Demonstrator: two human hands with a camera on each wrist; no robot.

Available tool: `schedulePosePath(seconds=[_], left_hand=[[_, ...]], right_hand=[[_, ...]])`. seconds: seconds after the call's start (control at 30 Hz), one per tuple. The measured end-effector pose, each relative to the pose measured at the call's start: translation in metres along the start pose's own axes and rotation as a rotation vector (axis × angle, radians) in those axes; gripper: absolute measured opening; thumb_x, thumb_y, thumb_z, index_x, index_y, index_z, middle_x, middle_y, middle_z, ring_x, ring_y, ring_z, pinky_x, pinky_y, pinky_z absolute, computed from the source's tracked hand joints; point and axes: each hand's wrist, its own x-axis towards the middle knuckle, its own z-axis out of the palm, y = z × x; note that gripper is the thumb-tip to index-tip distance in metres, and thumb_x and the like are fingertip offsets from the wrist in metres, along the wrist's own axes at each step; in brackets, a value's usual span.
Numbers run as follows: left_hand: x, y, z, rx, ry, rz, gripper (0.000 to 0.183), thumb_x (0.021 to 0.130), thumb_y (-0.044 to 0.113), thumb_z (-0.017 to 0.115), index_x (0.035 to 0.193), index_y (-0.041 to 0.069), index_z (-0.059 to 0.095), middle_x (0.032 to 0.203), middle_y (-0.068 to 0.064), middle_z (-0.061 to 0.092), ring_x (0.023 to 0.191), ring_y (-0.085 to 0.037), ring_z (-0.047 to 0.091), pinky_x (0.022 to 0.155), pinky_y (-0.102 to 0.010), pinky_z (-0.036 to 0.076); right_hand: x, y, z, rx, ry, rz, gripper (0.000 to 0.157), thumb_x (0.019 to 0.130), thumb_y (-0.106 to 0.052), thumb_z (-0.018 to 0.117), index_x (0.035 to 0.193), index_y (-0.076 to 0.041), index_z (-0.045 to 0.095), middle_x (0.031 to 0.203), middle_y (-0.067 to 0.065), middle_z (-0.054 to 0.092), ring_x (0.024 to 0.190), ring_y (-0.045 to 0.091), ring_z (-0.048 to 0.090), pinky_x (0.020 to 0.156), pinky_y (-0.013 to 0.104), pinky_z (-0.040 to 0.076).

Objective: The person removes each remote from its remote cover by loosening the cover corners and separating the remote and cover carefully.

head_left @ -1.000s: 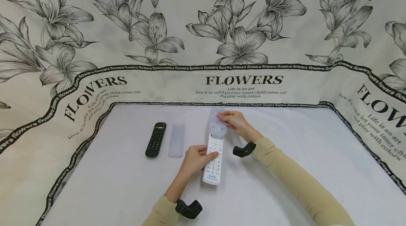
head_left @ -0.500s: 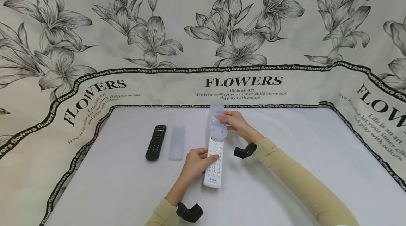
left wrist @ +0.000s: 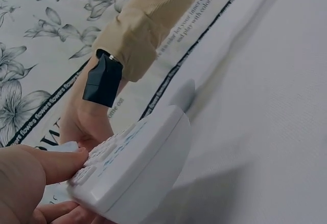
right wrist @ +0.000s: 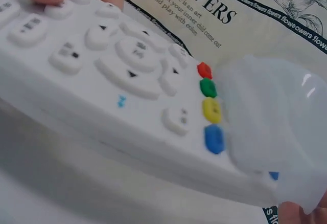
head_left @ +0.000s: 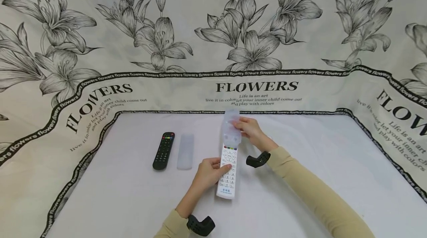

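Observation:
My left hand [head_left: 208, 174] grips a white remote control [head_left: 228, 182] by its lower half, thumb across the buttons. A translucent silicone sleeve [head_left: 231, 134] covers the remote's far end and extends beyond it. My right hand [head_left: 252, 131] pinches this sleeve at its right side. In the right wrist view, the sleeve's edge [right wrist: 240, 132] lies just past the red, green, yellow and blue buttons [right wrist: 208, 106], which are bare. The left wrist view shows the remote's near end [left wrist: 138, 168] tilted over the white cloth, my left thumb pressing its top.
A black remote control [head_left: 164, 151] lies on the white table [head_left: 116, 193] to the left. Beside it lies a second translucent sleeve [head_left: 185, 151], flat. A flower-printed cloth [head_left: 166, 93] rises behind the table's back edge.
The sleeve has slid toward the far end of the white remote, pulled by my right hand, baring the row of coloured buttons. Both hands keep their hold.

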Motion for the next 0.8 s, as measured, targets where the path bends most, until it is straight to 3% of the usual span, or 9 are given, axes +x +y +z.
schedulePosePath(seconds=[0.27, 0.4, 0.53, 0.8], left_hand=[[0.001, -0.007, -0.001, -0.01, 0.0, -0.055, 0.053, 0.086, 0.029, 0.072, 0.12, -0.01, 0.06, 0.102, -0.019, 0.072, 0.082, -0.02, 0.072, 0.064, -0.028, 0.057], [0.006, -0.01, -0.001, -0.038, 0.038, -0.071, 0.055, 0.087, 0.027, 0.07, 0.124, -0.011, 0.056, 0.104, -0.019, 0.072, 0.085, -0.021, 0.071, 0.067, -0.029, 0.058], [0.014, -0.01, -0.002, -0.035, 0.076, -0.084, 0.056, 0.088, 0.021, 0.069, 0.129, -0.012, 0.051, 0.108, -0.021, 0.069, 0.091, -0.023, 0.07, 0.072, -0.03, 0.058], [0.027, -0.003, -0.006, 0.029, 0.126, -0.085, 0.052, 0.088, 0.016, 0.067, 0.131, -0.009, 0.051, 0.111, -0.023, 0.067, 0.094, -0.026, 0.069, 0.076, -0.034, 0.057]], right_hand=[[0.0, -0.008, -0.004, 0.003, -0.038, -0.041, 0.045, 0.097, -0.017, 0.056, 0.139, -0.002, 0.047, 0.083, -0.017, 0.062, 0.078, 0.002, 0.057, 0.068, 0.018, 0.047], [0.0, -0.006, -0.002, 0.024, -0.071, -0.022, 0.047, 0.098, -0.018, 0.055, 0.141, -0.004, 0.044, 0.086, -0.016, 0.063, 0.078, 0.002, 0.059, 0.069, 0.019, 0.048], [-0.003, -0.006, -0.003, 0.063, -0.046, -0.038, 0.047, 0.098, -0.019, 0.055, 0.142, -0.004, 0.044, 0.09, -0.014, 0.062, 0.078, 0.001, 0.062, 0.069, 0.018, 0.05], [-0.007, -0.01, -0.009, 0.078, -0.046, -0.036, 0.05, 0.098, -0.02, 0.055, 0.143, -0.004, 0.041, 0.1, -0.01, 0.06, 0.08, 0.001, 0.063, 0.071, 0.017, 0.05]])
